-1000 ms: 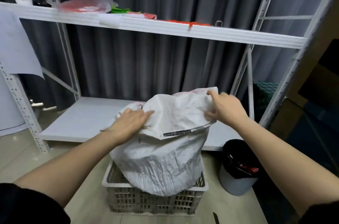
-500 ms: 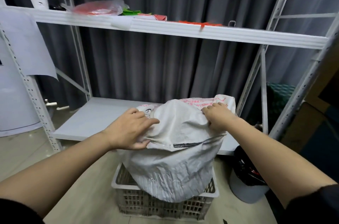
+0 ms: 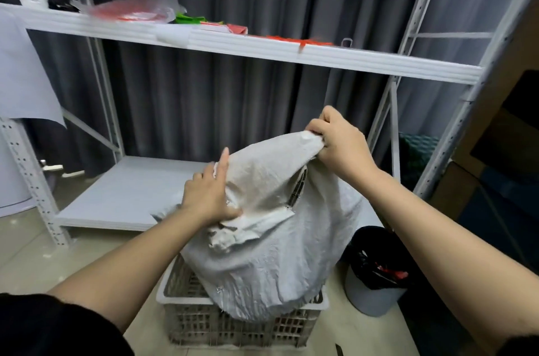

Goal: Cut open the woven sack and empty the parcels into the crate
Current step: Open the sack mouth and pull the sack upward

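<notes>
A bulging white woven sack (image 3: 271, 262) stands in a pale slatted plastic crate (image 3: 242, 326) on the floor, filling most of it. My right hand (image 3: 338, 143) grips the sack's upper right corner in a fist and holds it raised. My left hand (image 3: 210, 195) is on the sack's upper left side, thumb pinching a fold of the fabric and index finger pointing up along it. No parcels show; the sack hides the crate's inside.
A white metal shelving rack (image 3: 320, 55) stands behind the crate, with red and green items on its upper shelf (image 3: 131, 10). A grey bin with a black liner (image 3: 376, 274) sits right of the crate. A dark curtain hangs behind.
My right hand has closed into a fist on the sack's corner and lifted it up and to the right. My left hand has slid onto the sack's left side.
</notes>
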`<state>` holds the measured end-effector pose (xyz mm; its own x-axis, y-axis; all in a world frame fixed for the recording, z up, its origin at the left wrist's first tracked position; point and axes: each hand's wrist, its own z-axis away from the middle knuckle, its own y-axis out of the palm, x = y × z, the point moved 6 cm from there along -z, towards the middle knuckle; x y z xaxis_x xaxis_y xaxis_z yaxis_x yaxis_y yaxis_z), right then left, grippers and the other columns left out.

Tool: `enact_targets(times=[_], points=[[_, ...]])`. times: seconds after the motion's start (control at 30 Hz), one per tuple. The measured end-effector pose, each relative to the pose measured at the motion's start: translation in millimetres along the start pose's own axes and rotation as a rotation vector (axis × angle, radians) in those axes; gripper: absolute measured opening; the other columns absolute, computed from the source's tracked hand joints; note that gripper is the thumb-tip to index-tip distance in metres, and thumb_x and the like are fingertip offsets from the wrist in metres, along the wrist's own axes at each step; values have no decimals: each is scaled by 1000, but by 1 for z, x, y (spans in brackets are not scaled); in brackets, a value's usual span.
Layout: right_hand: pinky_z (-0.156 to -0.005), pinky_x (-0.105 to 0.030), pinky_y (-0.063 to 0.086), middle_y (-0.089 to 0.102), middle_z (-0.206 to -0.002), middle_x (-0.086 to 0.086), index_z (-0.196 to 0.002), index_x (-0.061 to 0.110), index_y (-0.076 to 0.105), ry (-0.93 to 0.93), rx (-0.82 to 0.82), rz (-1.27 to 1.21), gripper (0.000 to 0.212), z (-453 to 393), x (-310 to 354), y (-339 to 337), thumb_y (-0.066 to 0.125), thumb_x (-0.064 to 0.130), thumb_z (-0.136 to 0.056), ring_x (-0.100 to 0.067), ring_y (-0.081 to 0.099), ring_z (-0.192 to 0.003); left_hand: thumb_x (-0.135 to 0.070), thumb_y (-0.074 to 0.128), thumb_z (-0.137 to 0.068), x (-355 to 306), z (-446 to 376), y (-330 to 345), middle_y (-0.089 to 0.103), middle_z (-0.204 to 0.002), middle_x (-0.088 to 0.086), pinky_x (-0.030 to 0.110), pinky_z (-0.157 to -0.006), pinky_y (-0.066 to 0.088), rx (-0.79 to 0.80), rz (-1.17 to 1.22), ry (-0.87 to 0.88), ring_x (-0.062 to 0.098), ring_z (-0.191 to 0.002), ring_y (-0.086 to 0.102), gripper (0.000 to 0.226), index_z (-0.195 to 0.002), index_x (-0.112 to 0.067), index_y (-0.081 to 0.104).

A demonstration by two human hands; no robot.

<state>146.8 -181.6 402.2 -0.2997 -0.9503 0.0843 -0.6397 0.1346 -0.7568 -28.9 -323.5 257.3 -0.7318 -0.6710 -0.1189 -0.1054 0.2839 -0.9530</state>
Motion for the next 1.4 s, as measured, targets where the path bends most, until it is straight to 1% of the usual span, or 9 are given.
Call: enact_targets(times=[0.1, 0.23, 0.57, 0.7, 0.8, 0.9, 1.1, 1.27, 1.4], points=[[-72, -34, 46, 48, -114, 6, -95, 21, 59, -99, 108, -14, 21, 1, -5, -6, 58, 24, -74, -16, 48, -104, -38, 58, -80, 2, -9, -13, 61, -120, 1, 35, -73, 46, -75, 37, -3, 31, -105, 57, 57, -131, -24, 39], [-110, -43, 32, 40, -142, 12, -139, 36, 32, 108, 709, -292, 88, 20, -33, 20, 66, 64, -64, -12, 38, -130, -18, 50, -87, -4, -14, -30, 54, -96, 2, 33, -58, 36, -218, 55, 56, 31, -87, 60, 11, -98, -19, 51], [-112, -49, 16, 34, -150, 0, -151, 27, 2, 92, 662, 264, 123, 64, -72, 85, 66, 70, -55, -26, 30, -136, -10, 79, -60, -30, -13, -37, 52, -78, 4, 25, -41, 29, -403, -68, 597, 26, -59, 51, 46, -90, -18, 45], [-103, -44, 33, 54, -129, -1, -137, 18, 35, 141, 472, 225, 82, 57, -73, 97, 67, 47, -67, -22, 49, -121, -23, 74, -66, -26, -14, -34, 55, -115, 4, 34, -70, 44, -295, -8, 545, 28, -92, 58, 42, -104, -21, 57], [-77, -39, 44, 65, -106, -3, -104, 17, 50, 180, 362, 127, 34, 65, -74, 104, 61, 32, -76, -29, 59, -102, -61, 66, -67, -11, -7, -9, 13, -156, -4, 39, -98, 42, 110, 190, 367, 21, -122, 48, 94, -145, -33, 21], [-63, -35, 37, 67, -100, -4, -99, 19, 53, 243, 293, 34, 19, 74, -68, 104, 57, 27, -82, -32, 61, -96, -65, 68, -60, -2, 7, 22, 14, -155, 3, 40, -90, 45, 220, -63, 274, 30, -119, 51, 123, -147, -36, -13], [-57, -34, 36, 60, -79, 4, -80, 19, 44, 177, 247, -104, 16, 58, -40, 79, 53, 32, -83, -26, 57, -78, -62, 75, -59, 13, 9, 43, 30, -146, 3, 38, -93, 45, 242, 239, -12, 28, -122, 50, 121, -149, -34, 1], [-59, -33, 33, 57, -74, 6, -80, 19, 48, 161, 117, -165, 11, 32, -10, 51, 54, 28, -81, -21, 53, -71, -44, 62, -73, 4, 1, 5, 61, -120, 0, 37, -79, 39, -35, 197, 26, 30, -113, 54, 47, -115, -27, 53], [-58, -34, 30, 56, -86, -3, -81, 22, 37, -6, 130, 14, 13, 9, 4, 31, 50, 24, -81, -30, 57, -82, -30, 51, -84, 10, -10, -41, 62, -106, 3, 34, -67, 41, -179, 179, 3, 33, -100, 60, 18, -100, -24, 52]])
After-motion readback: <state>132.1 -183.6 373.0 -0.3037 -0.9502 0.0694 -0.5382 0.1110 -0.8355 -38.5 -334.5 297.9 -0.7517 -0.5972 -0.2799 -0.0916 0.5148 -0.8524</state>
